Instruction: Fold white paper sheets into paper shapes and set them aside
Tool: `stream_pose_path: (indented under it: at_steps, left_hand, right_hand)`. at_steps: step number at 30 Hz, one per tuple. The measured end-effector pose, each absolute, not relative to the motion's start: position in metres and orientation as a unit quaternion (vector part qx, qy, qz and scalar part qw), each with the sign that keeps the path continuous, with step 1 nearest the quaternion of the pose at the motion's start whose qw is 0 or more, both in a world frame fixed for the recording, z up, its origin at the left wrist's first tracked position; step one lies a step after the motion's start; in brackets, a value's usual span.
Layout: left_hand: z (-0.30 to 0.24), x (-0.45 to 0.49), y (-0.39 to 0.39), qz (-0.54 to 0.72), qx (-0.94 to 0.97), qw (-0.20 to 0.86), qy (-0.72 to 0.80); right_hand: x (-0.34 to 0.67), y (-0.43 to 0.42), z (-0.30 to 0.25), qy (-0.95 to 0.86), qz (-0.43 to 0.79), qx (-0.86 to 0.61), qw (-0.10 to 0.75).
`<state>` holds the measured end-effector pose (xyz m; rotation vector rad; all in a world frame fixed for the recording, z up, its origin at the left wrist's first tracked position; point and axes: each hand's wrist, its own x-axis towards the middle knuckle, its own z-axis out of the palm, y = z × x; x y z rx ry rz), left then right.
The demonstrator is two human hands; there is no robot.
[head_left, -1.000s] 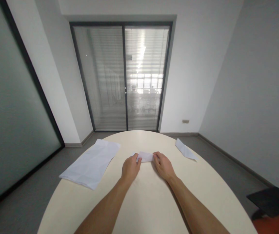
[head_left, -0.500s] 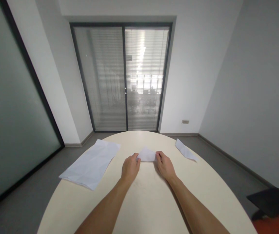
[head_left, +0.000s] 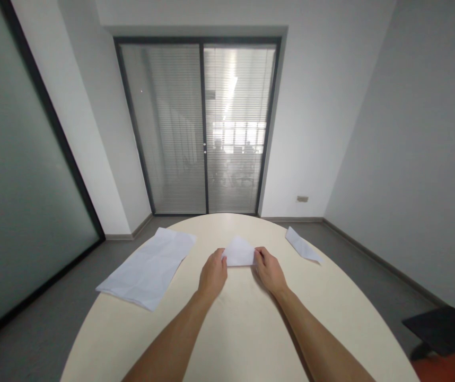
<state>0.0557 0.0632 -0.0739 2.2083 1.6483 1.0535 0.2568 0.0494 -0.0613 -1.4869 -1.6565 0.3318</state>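
Note:
A small folded piece of white paper [head_left: 239,253] is held between my two hands just above or on the pale round table [head_left: 247,329]; its exact height I cannot tell. Its far side rises to a blunt peak, and its near edge is straight. My left hand [head_left: 212,273] pinches the left end with the thumb on the near side. At the right end, my right hand [head_left: 269,269] grips it between thumb and curled fingers. The fingertips behind the paper are partly hidden.
Creased white sheets [head_left: 148,268] lie at the table's left edge. A narrow folded paper strip [head_left: 303,246] rests near the right edge. A dark chair part [head_left: 446,328] with orange below stands at the lower right. Behind the table is a glass partition with blinds [head_left: 199,127].
The held paper has tilted, so more of its face shows and its peak stands slightly higher. My left hand has shifted a little; my right hand stays almost where it was.

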Motion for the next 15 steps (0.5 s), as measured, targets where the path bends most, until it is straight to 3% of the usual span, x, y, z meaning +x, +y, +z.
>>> stream_pose_path:
  at_steps: [15]
  left_hand:
    - [-0.0727, 0.0522, 0.0653, 0.383, 0.720, 0.130, 0.564]
  right_hand:
    - [0.2585, 0.0519, -0.0637, -0.651, 0.127, -0.601, 0.447]
